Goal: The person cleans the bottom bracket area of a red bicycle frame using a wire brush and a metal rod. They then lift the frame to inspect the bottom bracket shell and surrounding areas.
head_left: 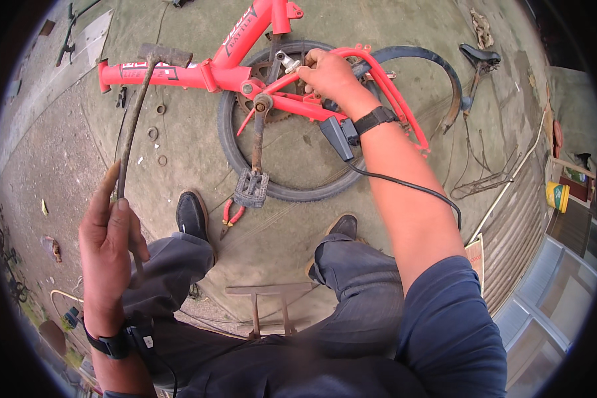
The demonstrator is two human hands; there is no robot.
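Note:
My left hand is closed around the long handle of a hammer, held upright at the left. The hammer's dark metal head overlaps the pink-red bicycle frame, which lies across the ground ahead of me. Reaching over the frame, my right hand has its fingers closed at a small silver metal part beside the frame tube. A rusty crank arm points toward me and ends in a worn grey pedal. Under the frame lies a wheel with a black tyre.
Red-handled pliers lie near my left shoe. Several metal rings are scattered left of the wheel. A curved black mudguard and a saddle on its post rest at the far right. Between my legs stands a low stool.

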